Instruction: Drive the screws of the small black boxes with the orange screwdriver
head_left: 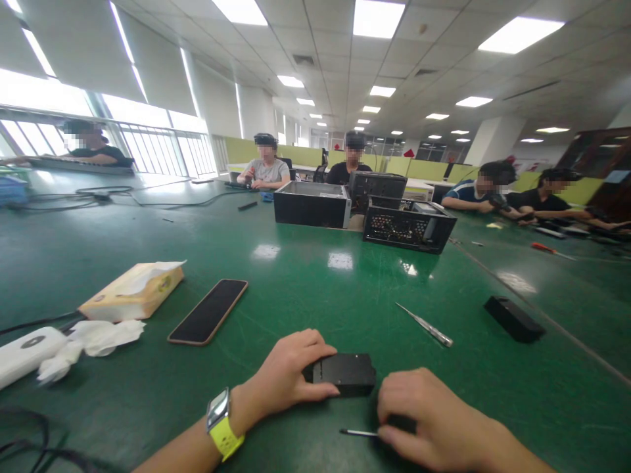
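Observation:
My left hand (pixel 288 378) wraps round the left end of a small black box (pixel 348 373) that lies on the green table (pixel 315 276). A watch with a yellow strap (pixel 221 424) sits on that wrist. My right hand (pixel 434 420) is curled just right of the box, pinching a thin metal tool (pixel 357 433) whose tip points left. A second small screwdriver (pixel 426 326) lies loose on the table beyond the box.
A phone (pixel 210 311), a tissue box (pixel 133 292), crumpled tissue (pixel 106 335) and a white power bank (pixel 27 351) lie at left. Another black box (pixel 513 318) lies at right. Open computer cases (pixel 365 210) stand mid-table. Several people sit at the far side.

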Demonstrator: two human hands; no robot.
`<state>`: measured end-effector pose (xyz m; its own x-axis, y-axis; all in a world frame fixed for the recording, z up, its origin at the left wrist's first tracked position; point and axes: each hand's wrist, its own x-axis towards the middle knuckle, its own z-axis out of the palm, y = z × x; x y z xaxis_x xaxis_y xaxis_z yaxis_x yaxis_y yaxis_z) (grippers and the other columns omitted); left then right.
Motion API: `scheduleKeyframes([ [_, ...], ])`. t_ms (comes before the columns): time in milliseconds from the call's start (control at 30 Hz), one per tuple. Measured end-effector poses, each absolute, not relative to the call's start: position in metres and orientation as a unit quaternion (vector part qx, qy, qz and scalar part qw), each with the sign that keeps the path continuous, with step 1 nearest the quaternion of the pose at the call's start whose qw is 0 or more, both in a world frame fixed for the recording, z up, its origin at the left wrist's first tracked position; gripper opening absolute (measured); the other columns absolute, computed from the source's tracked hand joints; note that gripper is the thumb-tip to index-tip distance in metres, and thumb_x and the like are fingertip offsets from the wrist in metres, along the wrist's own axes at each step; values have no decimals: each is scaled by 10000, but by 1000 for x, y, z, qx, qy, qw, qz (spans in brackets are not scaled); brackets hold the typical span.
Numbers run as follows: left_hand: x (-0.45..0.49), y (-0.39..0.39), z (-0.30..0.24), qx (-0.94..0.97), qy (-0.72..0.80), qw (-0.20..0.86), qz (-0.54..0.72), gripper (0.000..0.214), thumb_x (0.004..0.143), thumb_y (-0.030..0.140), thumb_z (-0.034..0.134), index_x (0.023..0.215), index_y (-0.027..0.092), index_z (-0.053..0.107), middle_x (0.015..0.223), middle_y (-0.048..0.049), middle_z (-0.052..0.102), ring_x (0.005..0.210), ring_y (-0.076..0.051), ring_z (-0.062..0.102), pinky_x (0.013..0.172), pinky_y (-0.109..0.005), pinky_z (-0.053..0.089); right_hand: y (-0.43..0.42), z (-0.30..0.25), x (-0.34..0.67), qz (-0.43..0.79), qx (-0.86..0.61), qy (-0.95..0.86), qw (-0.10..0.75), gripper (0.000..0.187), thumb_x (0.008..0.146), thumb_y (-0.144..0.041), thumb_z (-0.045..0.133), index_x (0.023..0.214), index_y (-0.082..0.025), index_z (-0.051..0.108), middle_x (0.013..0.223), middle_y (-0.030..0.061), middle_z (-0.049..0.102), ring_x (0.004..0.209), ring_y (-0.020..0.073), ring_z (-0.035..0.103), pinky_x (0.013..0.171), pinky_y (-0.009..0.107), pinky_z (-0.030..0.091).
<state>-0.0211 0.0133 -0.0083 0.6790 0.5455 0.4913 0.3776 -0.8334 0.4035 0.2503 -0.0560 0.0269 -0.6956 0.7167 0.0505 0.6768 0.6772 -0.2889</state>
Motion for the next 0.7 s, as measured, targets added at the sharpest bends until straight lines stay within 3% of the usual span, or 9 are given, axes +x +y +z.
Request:
scheduleKeyframes([
  [67,-21,13,-8,906,256,143,305,498,841,579,654,1100,154,679,890,-85,641,797,-217,594,680,-294,477,-43,23,279,79,-461,-869,162,223,927,-279,481,780,-199,628,751,24,652,705,159,599,668,273,429],
  [133,-20,13,-7,906,260,145,301,490,831,561,673,1098,151,678,899,-89,646,805,-223,594,689,-302,480,-27,14,314,0,-558,-799,222,218,929,-336,488,890,-199,653,922,69,674,865,213,615,788,332,459],
  [233,-20,12,-5,905,269,142,298,475,820,540,692,1092,150,678,902,-92,651,809,-229,597,700,-312,482,-4,-5,360,-19,-653,-728,209,365,823,-436,611,1099,-201,647,1118,111,650,1012,297,595,866,412,465],
  [400,-21,10,-3,903,282,142,291,462,798,538,711,1068,165,681,899,-81,650,804,-230,600,694,-313,480,13,-24,389,98,-674,-703,206,238,869,-407,529,864,-205,656,810,61,662,761,246,625,714,365,467],
  [600,-20,10,-3,900,289,148,290,464,768,539,739,1036,166,677,904,-76,656,811,-230,600,710,-319,487,1,-12,359,335,-578,-565,485,327,875,-497,575,916,-178,633,546,-52,464,472,131,458,492,267,366],
  [700,-20,9,-3,897,297,145,293,402,811,509,700,1018,164,677,890,-75,653,802,-227,595,710,-322,489,-10,-8,338,420,-496,-530,545,253,837,-425,642,826,-173,634,541,-49,465,470,116,448,471,248,334],
])
